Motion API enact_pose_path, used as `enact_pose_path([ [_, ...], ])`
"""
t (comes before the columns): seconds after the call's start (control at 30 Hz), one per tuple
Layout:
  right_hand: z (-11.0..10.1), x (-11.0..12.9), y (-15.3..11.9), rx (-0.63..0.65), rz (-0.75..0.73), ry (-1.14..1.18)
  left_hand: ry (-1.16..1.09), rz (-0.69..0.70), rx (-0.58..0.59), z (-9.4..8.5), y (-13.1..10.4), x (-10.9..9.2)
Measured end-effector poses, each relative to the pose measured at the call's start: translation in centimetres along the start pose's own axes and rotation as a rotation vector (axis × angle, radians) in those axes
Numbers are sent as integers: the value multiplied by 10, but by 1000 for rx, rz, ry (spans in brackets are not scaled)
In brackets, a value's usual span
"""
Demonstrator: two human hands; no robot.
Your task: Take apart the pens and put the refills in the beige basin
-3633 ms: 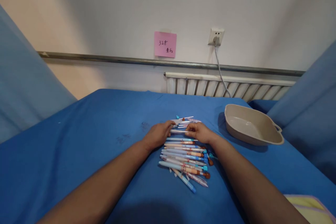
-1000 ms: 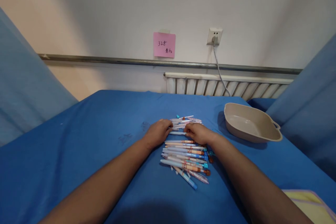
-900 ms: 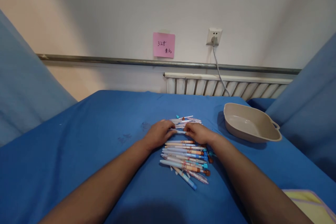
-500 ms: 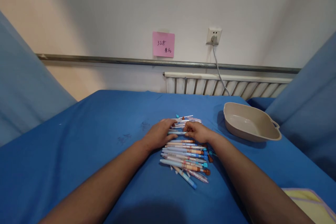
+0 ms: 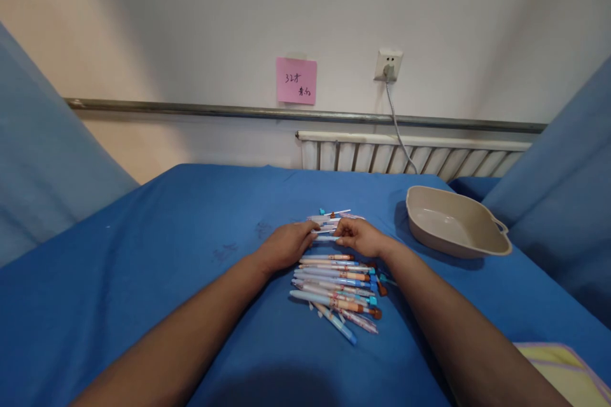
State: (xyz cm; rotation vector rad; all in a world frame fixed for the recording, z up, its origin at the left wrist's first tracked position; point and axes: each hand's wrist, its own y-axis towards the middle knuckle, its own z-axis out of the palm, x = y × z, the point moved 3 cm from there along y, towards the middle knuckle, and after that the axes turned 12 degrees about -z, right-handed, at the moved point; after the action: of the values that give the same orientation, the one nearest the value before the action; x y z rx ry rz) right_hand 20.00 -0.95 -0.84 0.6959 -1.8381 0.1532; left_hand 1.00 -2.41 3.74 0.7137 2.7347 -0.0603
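Note:
Several pens (image 5: 334, 276) with brown and blue ends lie side by side on the blue cloth (image 5: 229, 337), a few at the bottom slanted. Just beyond them, a pale pen (image 5: 326, 238) spans the gap between my two hands. Its left end is pinched by my left hand (image 5: 289, 245), fingers closed. The right end is in the closed fingers of my right hand (image 5: 360, 236). More thin white and pink pens (image 5: 337, 219) lie behind my fingertips, partly hidden by them.
A beige plastic basin (image 5: 449, 222) stands at the right back. A yellow cloth (image 5: 558, 362) lies at the lower right. Behind the table are a radiator (image 5: 372, 152), a metal rail (image 5: 214, 110) and a plugged-in cable (image 5: 396, 121). Blue curtains hang on both sides.
The fingers of my left hand have come together on the pen's left end; thumb and fingers were wider apart before. My right hand has barely moved.

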Motion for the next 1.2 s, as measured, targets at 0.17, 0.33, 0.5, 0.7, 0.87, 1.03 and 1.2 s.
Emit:
enact_pose_path([
  [0.17, 0, 1, 0, 9, 8, 11, -4, -50, 10, -1, 0, 2],
  [0.33, -1, 0, 0, 2, 1, 47, -44, 106, -33, -1, -1, 0],
  [0.5, -3, -1, 0, -1, -12, 50, -3, 1, 6, -1, 0, 4],
  [0.7, -3, -2, 0, -2, -38, 46, -35, 129, -34, 0, -1, -2],
  [0.87, -13, -9, -1, -27, -38, 7, -20, -93, 19, -3, 3, 11],
  [1.03, -19, -10, -4, 32, -3, -46, -104, -72, 9, -10, 3, 17],
  [1.2, -15, -4, -6, 69, 32, -139, -271, -34, 50, -2, 3, 9],
])
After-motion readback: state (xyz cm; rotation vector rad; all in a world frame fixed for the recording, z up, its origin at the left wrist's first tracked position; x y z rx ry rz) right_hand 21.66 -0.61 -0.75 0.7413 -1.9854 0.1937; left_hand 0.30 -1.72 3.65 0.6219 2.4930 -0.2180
